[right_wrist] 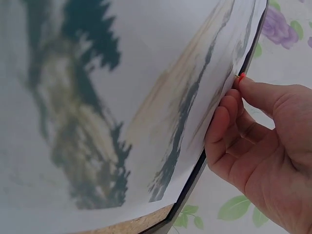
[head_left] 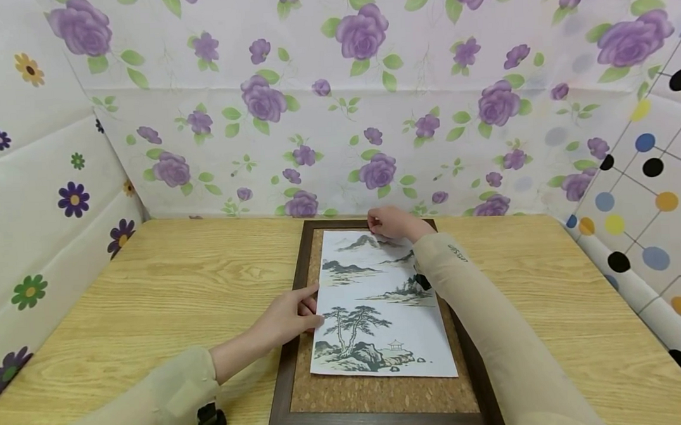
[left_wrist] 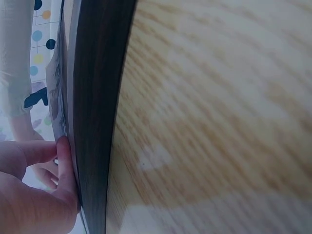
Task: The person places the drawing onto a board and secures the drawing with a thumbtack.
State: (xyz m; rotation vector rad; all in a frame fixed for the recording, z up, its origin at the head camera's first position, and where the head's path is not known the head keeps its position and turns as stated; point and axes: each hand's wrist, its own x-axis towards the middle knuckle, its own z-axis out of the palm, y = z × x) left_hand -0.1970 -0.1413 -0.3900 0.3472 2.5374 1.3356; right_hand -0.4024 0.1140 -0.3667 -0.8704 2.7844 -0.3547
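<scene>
A white sheet of paper [head_left: 414, 323] printed with an ink landscape lies on a cork board [head_left: 383, 394] with a dark brown frame. At the sheet's left edge my left hand [head_left: 284, 313] pinches the paper between thumb and fingers. My right hand [head_left: 395, 223] is at the far edge of the sheet, its wrist over the board's upper right. In the right wrist view, the thumb and index finger pinch a small red push pin [right_wrist: 242, 76] against the paper's top edge; the other fingers curl onto the sheet.
The board rests on a light wood-grain table [head_left: 206, 263]. Behind it hangs a white cloth [head_left: 325, 131] with purple flowers, close to the frame's far edge. Patterned sheets stand at the left and right sides. A black wrist-camera mount [head_left: 211, 422] sits at the left sleeve.
</scene>
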